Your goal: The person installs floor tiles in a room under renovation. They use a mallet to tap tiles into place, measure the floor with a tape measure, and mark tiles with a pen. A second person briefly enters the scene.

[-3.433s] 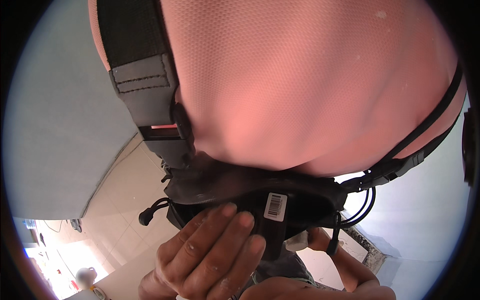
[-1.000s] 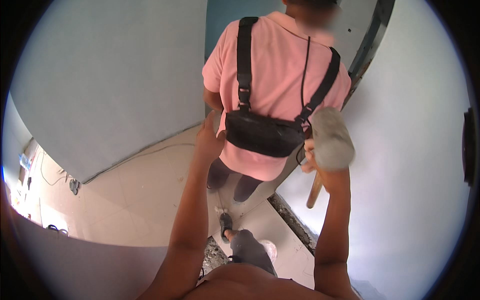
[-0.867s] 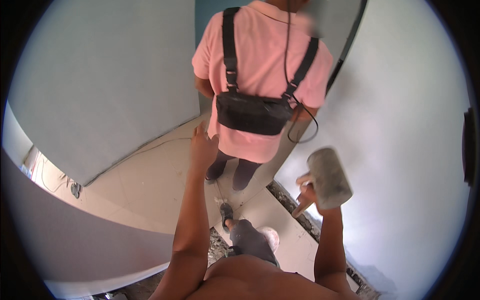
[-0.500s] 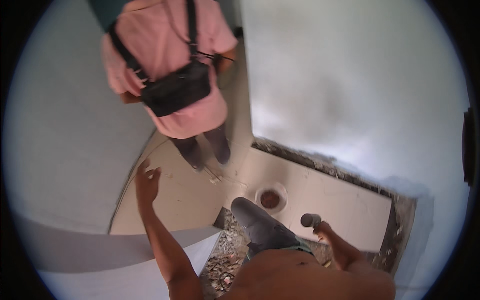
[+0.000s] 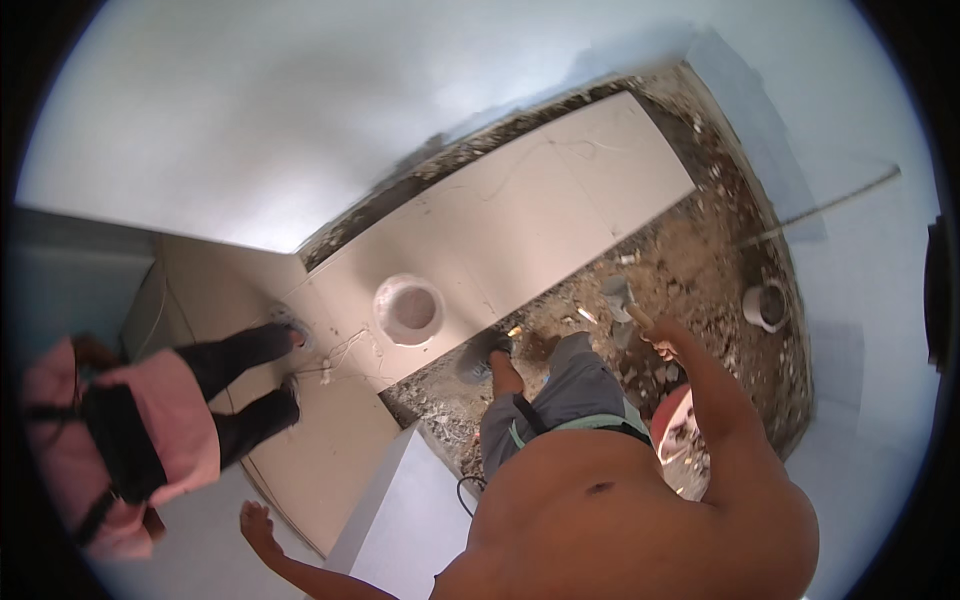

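My right hand grips the wooden handle of a grey-headed mallet, which hangs over rubble beside my right leg. My left hand is out at the lower left, empty, with its fingers loosely bent and apart, near a co-worker in a pink shirt with a black pack strapped on the back. A white round bucket stands on the strip of pale tiles in front of me.
A dug-up band of dirt and rubble runs along the right wall, holding a short white cylinder and a red round container. Pale walls enclose the corner. Loose string lies by the bucket; a white block edge is at lower left.
My view has swung right and down toward the floor, so the co-worker now appears at the left. My left hand has left the black pack; my right hand still holds the mallet, now lower.
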Demonstrator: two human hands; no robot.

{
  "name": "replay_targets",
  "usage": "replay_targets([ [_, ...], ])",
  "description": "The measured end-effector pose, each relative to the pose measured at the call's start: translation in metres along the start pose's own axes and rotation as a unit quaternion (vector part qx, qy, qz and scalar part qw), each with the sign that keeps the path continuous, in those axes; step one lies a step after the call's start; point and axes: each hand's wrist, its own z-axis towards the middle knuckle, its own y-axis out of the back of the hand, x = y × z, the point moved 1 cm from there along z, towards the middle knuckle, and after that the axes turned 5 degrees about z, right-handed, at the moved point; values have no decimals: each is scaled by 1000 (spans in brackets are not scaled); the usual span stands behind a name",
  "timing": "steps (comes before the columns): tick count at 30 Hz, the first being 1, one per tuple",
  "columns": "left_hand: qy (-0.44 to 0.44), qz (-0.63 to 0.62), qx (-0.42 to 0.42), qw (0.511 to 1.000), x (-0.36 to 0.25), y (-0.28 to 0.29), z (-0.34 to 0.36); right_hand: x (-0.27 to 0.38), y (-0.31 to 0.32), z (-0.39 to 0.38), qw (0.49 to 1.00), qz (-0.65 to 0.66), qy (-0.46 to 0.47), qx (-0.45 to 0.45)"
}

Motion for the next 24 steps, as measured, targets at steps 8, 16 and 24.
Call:
replay_targets([
  [8, -179, 133, 265, 938, -25, -258, -20, -186, 1, 44, 996, 42, -40, 61],
  [16, -420, 339, 415, 732, -155, -516, -243, -340, -18, 29, 959, 257, -69, 94],
  [24, -474, 362, 472, 649, -195, -626, -344, -441, -82, 33, 895, 419, -150, 23],
])
